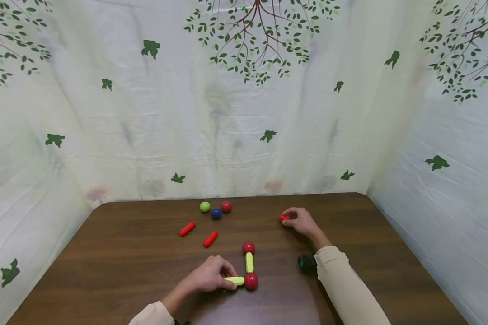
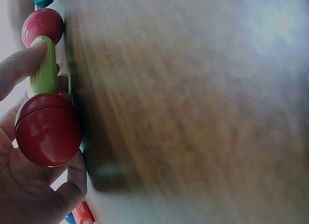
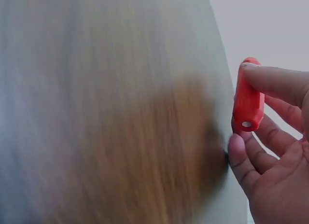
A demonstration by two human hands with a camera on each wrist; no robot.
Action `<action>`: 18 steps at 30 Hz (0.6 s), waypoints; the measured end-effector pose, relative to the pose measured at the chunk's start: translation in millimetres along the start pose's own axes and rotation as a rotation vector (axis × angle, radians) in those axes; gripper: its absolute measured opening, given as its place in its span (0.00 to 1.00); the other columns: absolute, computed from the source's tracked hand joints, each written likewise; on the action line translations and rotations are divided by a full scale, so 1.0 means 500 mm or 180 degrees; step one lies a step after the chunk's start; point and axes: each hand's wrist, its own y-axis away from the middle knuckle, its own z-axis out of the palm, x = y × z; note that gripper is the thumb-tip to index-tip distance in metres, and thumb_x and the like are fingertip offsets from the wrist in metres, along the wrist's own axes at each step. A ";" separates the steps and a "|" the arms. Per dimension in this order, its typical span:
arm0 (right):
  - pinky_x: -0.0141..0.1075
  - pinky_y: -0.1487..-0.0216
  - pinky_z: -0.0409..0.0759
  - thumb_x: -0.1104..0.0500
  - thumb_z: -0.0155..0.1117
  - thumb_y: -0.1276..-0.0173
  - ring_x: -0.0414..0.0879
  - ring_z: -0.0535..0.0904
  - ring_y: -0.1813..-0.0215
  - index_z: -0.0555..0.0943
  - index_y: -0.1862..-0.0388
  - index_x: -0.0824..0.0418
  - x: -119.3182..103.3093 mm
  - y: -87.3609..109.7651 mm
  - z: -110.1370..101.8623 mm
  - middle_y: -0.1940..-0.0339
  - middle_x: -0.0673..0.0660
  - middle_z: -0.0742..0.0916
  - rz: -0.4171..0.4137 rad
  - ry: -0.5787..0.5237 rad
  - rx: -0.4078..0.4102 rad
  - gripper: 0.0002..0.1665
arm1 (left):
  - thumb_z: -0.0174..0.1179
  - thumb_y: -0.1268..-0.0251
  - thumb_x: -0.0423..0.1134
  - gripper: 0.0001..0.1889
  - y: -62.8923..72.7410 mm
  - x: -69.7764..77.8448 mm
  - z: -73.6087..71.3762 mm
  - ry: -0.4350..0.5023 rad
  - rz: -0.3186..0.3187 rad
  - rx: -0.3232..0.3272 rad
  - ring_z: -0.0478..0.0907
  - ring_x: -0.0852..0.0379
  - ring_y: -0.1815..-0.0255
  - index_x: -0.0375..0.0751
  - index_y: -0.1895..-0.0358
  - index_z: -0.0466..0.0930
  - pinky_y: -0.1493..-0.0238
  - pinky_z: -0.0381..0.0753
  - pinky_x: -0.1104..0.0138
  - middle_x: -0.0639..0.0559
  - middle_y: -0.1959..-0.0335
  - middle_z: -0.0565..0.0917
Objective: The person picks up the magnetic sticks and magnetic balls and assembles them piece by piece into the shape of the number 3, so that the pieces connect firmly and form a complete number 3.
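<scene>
Head view: left hand (image 1: 213, 273) low on the table, thumb and fingers clamped on a yellow-green rod (image 1: 236, 280). This rod's right end meets a dark red corner ball (image 1: 251, 281); from that ball an upright yellow-green rod (image 1: 249, 262) runs away toward the far edge, topped by a second dark red ball (image 1: 248, 247). Left wrist view adds a palm-side red ball (image 2: 48, 130) at the held rod's near end, framed by the hand — contact with the palm, cannot tell.

Right hand (image 1: 301, 221) farther out, to the right. Red grooved rod (image 3: 248, 101) pinched between thumb and fingertips, one end showing a pale spot; it is well apart from the joined pieces, with bare wood between.

Wooden table (image 1: 146, 253) has rounded far corners; patterned cloth (image 1: 227, 113) rises behind its far edge. Right hand is nearer that edge than the left. Toward the edge, left of centre: green ball (image 1: 205, 206), blue ball (image 1: 216, 213) and loose red ball (image 1: 226, 206), clustered — two slanted red rods (image 1: 210, 239) lie nearer the person.
</scene>
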 end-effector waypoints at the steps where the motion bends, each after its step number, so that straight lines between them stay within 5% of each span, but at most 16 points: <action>1: 0.44 0.56 0.78 0.66 0.69 0.36 0.51 0.79 0.58 0.82 0.52 0.67 -0.003 0.000 0.002 0.60 0.58 0.84 -0.0024 -0.0054 0.0010 0.14 | 0.74 0.50 0.34 0.05 0.000 -0.001 0.000 -0.0003 0.0004 0.0001 0.73 0.68 0.78 0.45 0.71 0.87 0.75 0.70 0.72 0.61 0.79 0.82; 7: 0.40 0.62 0.78 0.67 0.65 0.32 0.52 0.79 0.57 0.79 0.44 0.69 -0.020 0.005 0.027 0.59 0.59 0.84 -0.0031 -0.0472 0.0021 0.18 | 0.74 0.50 0.35 0.05 -0.001 -0.005 -0.001 -0.0004 0.0015 -0.0009 0.73 0.68 0.78 0.45 0.71 0.88 0.75 0.70 0.72 0.61 0.79 0.82; 18: 0.44 0.59 0.83 0.69 0.59 0.29 0.47 0.82 0.66 0.74 0.41 0.76 -0.044 0.011 0.078 0.61 0.63 0.83 0.0102 -0.1453 -0.0293 0.19 | 0.74 0.50 0.34 0.05 0.001 0.002 -0.003 0.0004 0.0029 -0.0012 0.73 0.68 0.78 0.44 0.71 0.87 0.76 0.70 0.72 0.60 0.79 0.82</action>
